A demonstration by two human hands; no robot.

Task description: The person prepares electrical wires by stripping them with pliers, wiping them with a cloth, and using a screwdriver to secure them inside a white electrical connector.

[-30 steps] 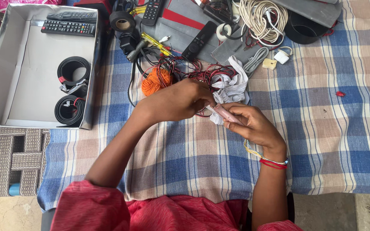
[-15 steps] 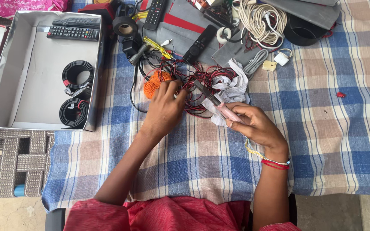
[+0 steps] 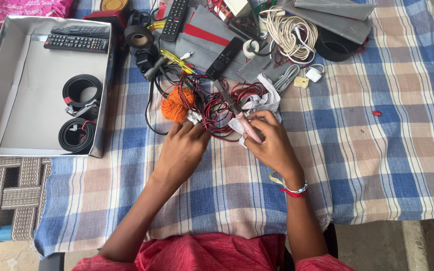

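My left hand (image 3: 183, 150) lies palm down on the checked cloth, its fingertips touching a small white plug (image 3: 194, 117) at the edge of a tangle of red and black wires (image 3: 222, 103). An orange coil of cord (image 3: 177, 104) sits just beyond those fingers. My right hand (image 3: 269, 143) grips a slim pink stick-like piece (image 3: 249, 129), together with a bit of white cloth (image 3: 259, 100) that lies under the wires. A red thread and a bangle circle the right wrist.
A grey open box (image 3: 107, 85) at the left holds two black cable coils (image 3: 79, 113) and two remotes (image 3: 76, 42). Further back lie a black tape roll (image 3: 139, 37), more remotes (image 3: 174, 20), a white cord bundle (image 3: 290, 32), grey panels (image 3: 335, 10) and a black bowl (image 3: 336, 49).
My left hand has drawn away from the right hand, moving left and down onto the cloth by the white plug. The right hand has kept hold of the pink piece.
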